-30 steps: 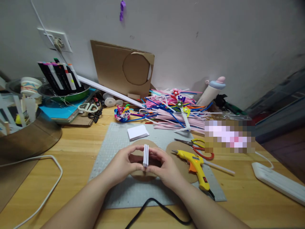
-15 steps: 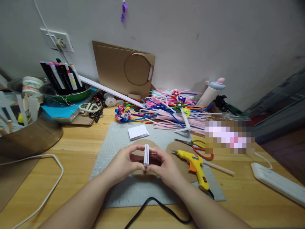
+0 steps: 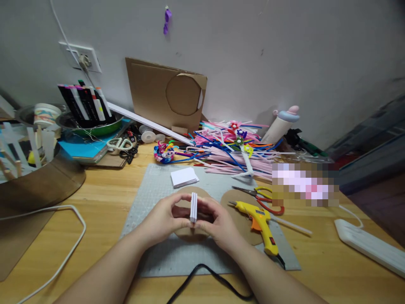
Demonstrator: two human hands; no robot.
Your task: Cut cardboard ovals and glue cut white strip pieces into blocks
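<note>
Both of my hands grip a small stack of white foam boards (image 3: 193, 207), held upright and edge-on toward me. My left hand (image 3: 163, 217) presses it from the left with thumb and fingers. From the right, my right hand (image 3: 218, 217) closes on the same stack. Beneath them lies a round cardboard disc (image 3: 193, 237) on the grey cutting mat (image 3: 164, 259). Behind my hands rests another pile of white pieces (image 3: 184, 176). To the right, a yellow glue gun (image 3: 261, 219) lies over a second cardboard disc (image 3: 236, 200), with scissors (image 3: 253, 192) just behind it.
Pipe cleaners (image 3: 228, 154) are heaped at the back, before a leaning cardboard sheet (image 3: 148, 88). Markers (image 3: 84, 103) and a large round container (image 3: 47, 177) stand left. A black cable (image 3: 202, 267) crosses the front; a white power strip (image 3: 370, 242) lies right.
The camera view has shifted slightly. My hands keep the same hold on the white stack, and nothing else has visibly moved.
</note>
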